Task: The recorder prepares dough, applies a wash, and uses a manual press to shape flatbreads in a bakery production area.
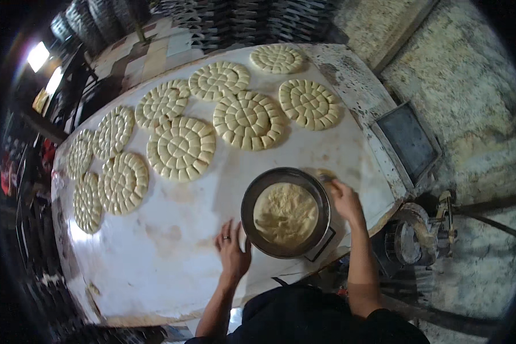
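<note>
A round dark pan [247,198] with a wire side handle stands near the table's front edge. Inside it lies pale yellow dough [285,221] with a rough, wrinkled surface. Just left of the pan, my left hand [233,252] rests over the table, fingers spread and holding nothing; a ring shows on one finger. Beyond the pan's right rim, my right hand [347,202] is closed on a small brush-like tool [326,175] with a tan tip. Its exact kind is unclear, and the fingers cover part of it.
Several scored dough spirals [181,149] lie across the far and left parts of the white table [172,258]. A dark rectangular tray [407,142] leans past the right edge. A machine with a round part [410,238] stands at the right, by a rough wall [470,97].
</note>
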The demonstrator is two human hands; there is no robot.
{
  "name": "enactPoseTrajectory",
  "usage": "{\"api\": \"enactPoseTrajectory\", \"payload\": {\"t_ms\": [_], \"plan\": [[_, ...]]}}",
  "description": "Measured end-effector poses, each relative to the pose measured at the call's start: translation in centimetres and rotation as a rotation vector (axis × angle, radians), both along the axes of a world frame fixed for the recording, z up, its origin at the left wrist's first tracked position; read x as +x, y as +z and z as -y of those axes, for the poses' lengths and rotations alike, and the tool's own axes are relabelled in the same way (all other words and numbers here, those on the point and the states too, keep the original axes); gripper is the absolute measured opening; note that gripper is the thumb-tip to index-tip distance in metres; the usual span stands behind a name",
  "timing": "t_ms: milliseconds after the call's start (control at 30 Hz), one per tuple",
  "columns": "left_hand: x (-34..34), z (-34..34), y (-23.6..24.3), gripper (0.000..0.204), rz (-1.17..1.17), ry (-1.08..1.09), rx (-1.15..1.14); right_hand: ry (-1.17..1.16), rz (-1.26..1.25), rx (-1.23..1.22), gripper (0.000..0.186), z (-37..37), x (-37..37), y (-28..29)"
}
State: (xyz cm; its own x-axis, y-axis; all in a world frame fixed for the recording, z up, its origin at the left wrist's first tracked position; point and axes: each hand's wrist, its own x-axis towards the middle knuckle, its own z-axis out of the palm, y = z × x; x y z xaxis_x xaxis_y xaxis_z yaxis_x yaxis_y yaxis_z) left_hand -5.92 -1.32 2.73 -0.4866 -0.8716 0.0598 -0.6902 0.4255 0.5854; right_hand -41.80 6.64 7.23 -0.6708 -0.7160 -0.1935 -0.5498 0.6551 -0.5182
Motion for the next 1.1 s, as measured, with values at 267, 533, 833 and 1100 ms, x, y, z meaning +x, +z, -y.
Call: {"api": "enactPoseTrajectory", "payload": {"t_ms": [267,533,833,1100], "plan": [[10.8,-1.7,-7.8,0.071,0.351,0.065,-0.090,-0.477,-0.457,-0.069,0.042,-6.4,-2.3,-11.1],[6.1,-14.6,-9.2,0.066,0.356,0.204,-0.019,-0.607,0.654,-0.576,0.037,-12.0,10.4,-12.0],[-0.2,-26.7,-10.8,0.090,-0.354,0.446,1.277,-0.469,1.279,-0.690,0.022,-30.2,9.5,-15.6],[-8.6,-31.4,-17.2,0.039,-0.357,-0.256,0.945,-1.127,1.056,-1.074,0.029,-53.2,8.5,-27.8]]}}
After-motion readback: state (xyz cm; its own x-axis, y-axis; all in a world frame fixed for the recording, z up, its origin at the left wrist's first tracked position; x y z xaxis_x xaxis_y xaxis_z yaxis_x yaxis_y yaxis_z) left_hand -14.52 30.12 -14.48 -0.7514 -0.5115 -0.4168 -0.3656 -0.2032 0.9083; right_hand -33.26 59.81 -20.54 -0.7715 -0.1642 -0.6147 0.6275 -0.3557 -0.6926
